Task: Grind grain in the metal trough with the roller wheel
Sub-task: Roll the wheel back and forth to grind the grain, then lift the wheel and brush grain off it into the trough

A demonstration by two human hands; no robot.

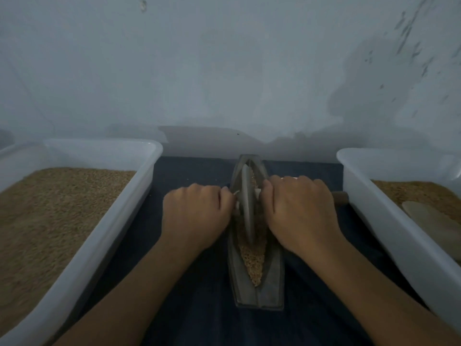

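Note:
A grey boat-shaped metal trough lies lengthwise on a dark cloth in the middle. Brown grain fills its groove. The grey roller wheel stands upright in the groove, about midway along the trough. My left hand grips the wheel's axle handle on the left side. My right hand grips the handle on the right, whose wooden end sticks out past my knuckles. Most of the handle is hidden by my fingers.
A white plastic tub full of brown grain stands to the left. Another white tub on the right holds grain and a pale flat scoop. A grey wall rises right behind the trough. Dark cloth covers the surface.

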